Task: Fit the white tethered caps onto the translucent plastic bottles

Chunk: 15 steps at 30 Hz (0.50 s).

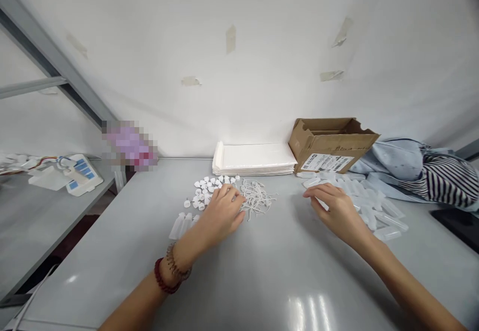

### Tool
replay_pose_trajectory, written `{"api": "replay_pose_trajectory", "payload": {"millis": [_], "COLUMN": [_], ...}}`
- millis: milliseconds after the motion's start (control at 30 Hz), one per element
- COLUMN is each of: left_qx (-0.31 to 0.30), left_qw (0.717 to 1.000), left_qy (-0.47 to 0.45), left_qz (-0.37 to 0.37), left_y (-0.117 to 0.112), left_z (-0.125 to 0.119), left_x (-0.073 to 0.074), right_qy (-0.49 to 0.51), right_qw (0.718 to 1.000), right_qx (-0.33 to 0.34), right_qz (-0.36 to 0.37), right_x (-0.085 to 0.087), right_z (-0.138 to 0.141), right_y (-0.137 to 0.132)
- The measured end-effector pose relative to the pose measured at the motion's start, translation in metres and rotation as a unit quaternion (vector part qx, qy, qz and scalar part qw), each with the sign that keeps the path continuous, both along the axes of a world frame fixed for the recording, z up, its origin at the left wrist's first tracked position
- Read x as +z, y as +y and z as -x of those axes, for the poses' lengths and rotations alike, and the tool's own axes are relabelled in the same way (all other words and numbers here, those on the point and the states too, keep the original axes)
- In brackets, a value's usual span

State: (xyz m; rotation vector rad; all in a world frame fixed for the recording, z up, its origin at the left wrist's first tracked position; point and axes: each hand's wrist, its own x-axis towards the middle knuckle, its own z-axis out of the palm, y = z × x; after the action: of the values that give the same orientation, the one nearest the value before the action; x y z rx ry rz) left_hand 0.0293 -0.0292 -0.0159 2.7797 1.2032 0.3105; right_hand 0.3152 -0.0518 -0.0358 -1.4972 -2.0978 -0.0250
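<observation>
My left hand (223,214) hangs over the pile of small white caps (202,191) and the left edge of a heap of white cords (258,196). Its fingers are bent and apart, and nothing shows in them. Partly behind my left wrist lie several translucent plastic tubes (181,225) in a row. On the other side, my right hand (331,204) hovers beside a larger pile of similar translucent tubes (377,209), with thumb and fingers apart and no object visible between them. The hand hides part of that pile.
A stack of white flat packs (258,157) lies against the wall. Right of it stands an open cardboard box (329,144), then blue and striped cloth (404,169) and a dark flat object (454,226). A side table (75,221) at left carries a white-and-blue device (80,171).
</observation>
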Motion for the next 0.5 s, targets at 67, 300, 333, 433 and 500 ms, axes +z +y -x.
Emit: {"api": "replay_pose_trajectory", "payload": {"millis": [67,300,333,433,500], "left_qx": [0.016,0.035,0.038,0.047,0.052], "left_qw": [1.0,0.999,0.998,0.998,0.998], "left_qy": [0.018,0.041,0.041,0.041,0.041], "left_qz": [-0.005,0.009,0.01,0.01,0.005], "left_y": [0.005,0.015,0.016,0.016,0.014], "left_z": [-0.009,-0.017,-0.016,-0.016,-0.017], "left_x": [-0.001,-0.002,-0.003,-0.008,-0.011], "right_qy": [-0.005,-0.038,-0.043,-0.05,-0.049], "right_qw": [1.0,0.988,0.986,0.982,0.976], "right_qx": [-0.021,-0.109,-0.11,-0.074,-0.051], "right_qz": [0.011,0.104,0.119,0.169,0.207], "right_x": [0.0,0.017,0.02,0.026,0.031], "right_z": [-0.012,-0.043,-0.047,-0.049,-0.045], "right_y": [-0.001,-0.006,-0.008,-0.014,-0.018]}}
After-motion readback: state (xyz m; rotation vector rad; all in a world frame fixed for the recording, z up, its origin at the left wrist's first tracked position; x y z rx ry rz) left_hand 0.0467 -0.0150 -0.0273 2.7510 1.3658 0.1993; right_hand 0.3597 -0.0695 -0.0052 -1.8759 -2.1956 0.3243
